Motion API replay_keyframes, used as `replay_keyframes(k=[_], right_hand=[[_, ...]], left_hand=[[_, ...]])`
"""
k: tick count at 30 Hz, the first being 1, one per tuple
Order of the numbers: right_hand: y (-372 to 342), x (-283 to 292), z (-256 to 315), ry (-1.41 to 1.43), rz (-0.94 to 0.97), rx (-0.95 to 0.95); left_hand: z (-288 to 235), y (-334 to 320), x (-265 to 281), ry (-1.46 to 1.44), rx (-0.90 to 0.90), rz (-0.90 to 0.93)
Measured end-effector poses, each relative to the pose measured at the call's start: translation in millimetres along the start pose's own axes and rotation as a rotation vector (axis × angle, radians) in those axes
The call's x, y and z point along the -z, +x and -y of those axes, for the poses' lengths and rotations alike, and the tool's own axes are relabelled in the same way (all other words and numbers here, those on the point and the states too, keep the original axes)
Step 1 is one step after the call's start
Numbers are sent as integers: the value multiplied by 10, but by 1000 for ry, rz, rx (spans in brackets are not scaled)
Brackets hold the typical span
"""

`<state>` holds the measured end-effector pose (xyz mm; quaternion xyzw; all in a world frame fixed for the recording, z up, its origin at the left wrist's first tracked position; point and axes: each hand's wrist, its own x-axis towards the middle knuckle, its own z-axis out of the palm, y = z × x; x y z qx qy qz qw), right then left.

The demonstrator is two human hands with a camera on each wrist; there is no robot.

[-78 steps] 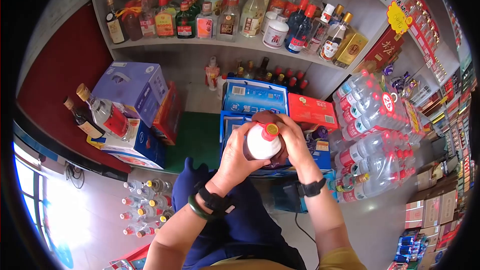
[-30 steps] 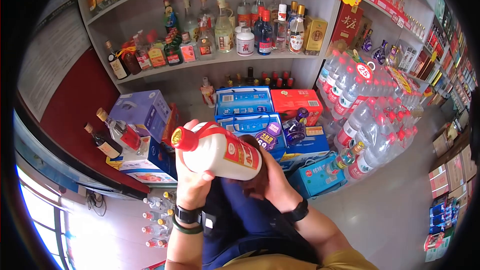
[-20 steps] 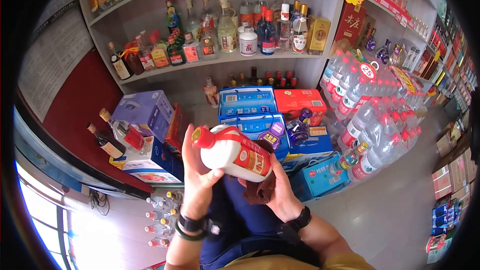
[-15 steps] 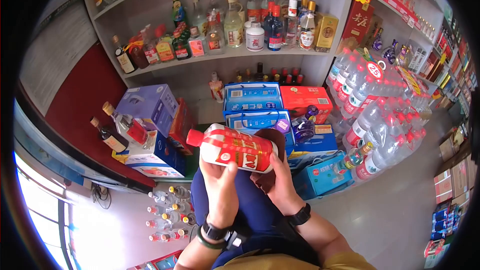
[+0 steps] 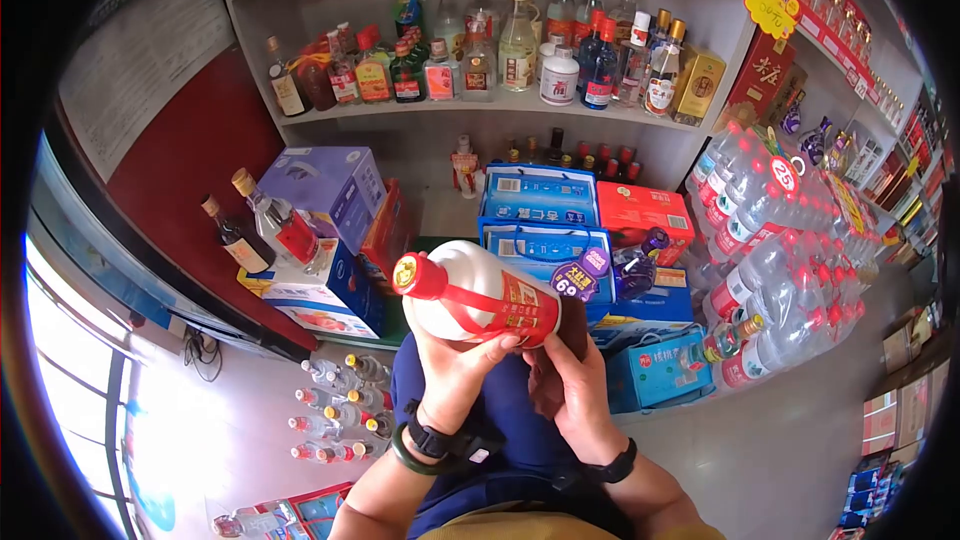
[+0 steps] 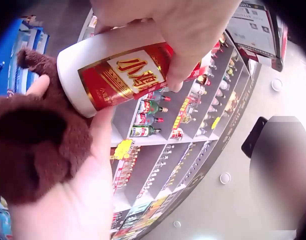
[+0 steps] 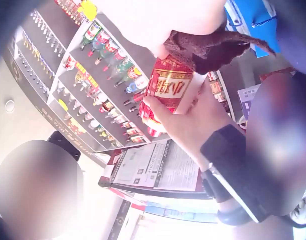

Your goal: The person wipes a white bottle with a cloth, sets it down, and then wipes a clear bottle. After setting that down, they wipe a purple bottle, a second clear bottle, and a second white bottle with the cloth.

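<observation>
A white liquor bottle [image 5: 450,290] with a red cap and a red-and-gold label lies tilted in front of the body, cap end to the left. My left hand [image 5: 455,375] grips it from below, thumb along its side. At the base end my right hand [image 5: 585,390] holds a dark brown cloth [image 5: 545,385] against the bottle, thumb near the label's edge. The left wrist view shows the bottle's label [image 6: 123,75] and the bunched cloth [image 6: 48,150] lying over the right palm. In the right wrist view, the cloth [image 7: 208,50] covers the bottle's base.
Shelves [image 5: 400,115] of liquor bottles stand ahead. Blue gift boxes [image 5: 540,195] and a purple bottle [image 5: 635,265] are behind the hands. Wrapped water bottles [image 5: 780,270] are stacked at right, a purple box [image 5: 325,185] at left. Several glass bottles [image 5: 345,405] stand on the floor.
Held upright with its cap toward the head camera at first, the bottle is now tilted sideways. Both hands have turned it about its length, and the cloth has come to its base end.
</observation>
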<state>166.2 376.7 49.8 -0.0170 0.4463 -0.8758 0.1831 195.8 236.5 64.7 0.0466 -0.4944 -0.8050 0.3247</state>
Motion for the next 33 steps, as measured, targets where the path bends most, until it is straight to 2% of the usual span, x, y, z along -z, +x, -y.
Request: replay_keyframes(k=[2,3,4,6,7,8,9,10,12,14,15,16,18,20,21,22,24,26,28,31,33], right_hand=[[-37,118,120,-218,86,-131],[-81,133,308,-327,101,-183],[-68,214,372,-343,88,-160],[-70,206,530,-366,18,162],[-38,150,595,-386,91,373],[9,42,707,-405,166,587],[-106,-167,957,-518,370,475],[-122,-216,1075,-614,497,300],[56,-431,945,-1005,683,671],[124,-521,911,-987,770,643],[173,-508,893,-848,777,485],[210,-457,909,-724,752,270],[408,-416,872,-588,764,103],[507,-439,821,-522,772,55],[535,-444,799,-425,739,-49],[544,-450,784,-327,701,-154],[562,-409,694,-234,682,-162],[655,-225,424,-137,654,-257],[528,-101,312,-161,595,-297],[315,-46,162,6,422,-263],[276,10,109,27,404,-276]], left_hand=[[-110,79,24,80,-74,45],[-151,121,70,72,-46,66],[-182,139,101,70,-56,59],[-216,141,142,147,-93,175],[-191,133,176,237,-134,219],[-196,95,138,236,-93,219],[-166,72,143,272,-97,250],[-127,46,160,308,-104,280],[-79,-16,180,482,-150,351],[-105,-53,205,528,-116,348],[-132,-66,229,524,-117,345],[-170,-87,265,636,-139,389],[-216,-124,261,749,-153,441],[-241,-89,196,526,-65,501],[-153,-102,215,375,-22,483],[-148,-103,189,374,-18,497],[-208,-124,118,73,50,350],[-316,-101,116,-56,152,336],[-370,-75,146,-91,142,318],[-362,-25,247,-31,116,341],[-363,0,272,6,100,369]])
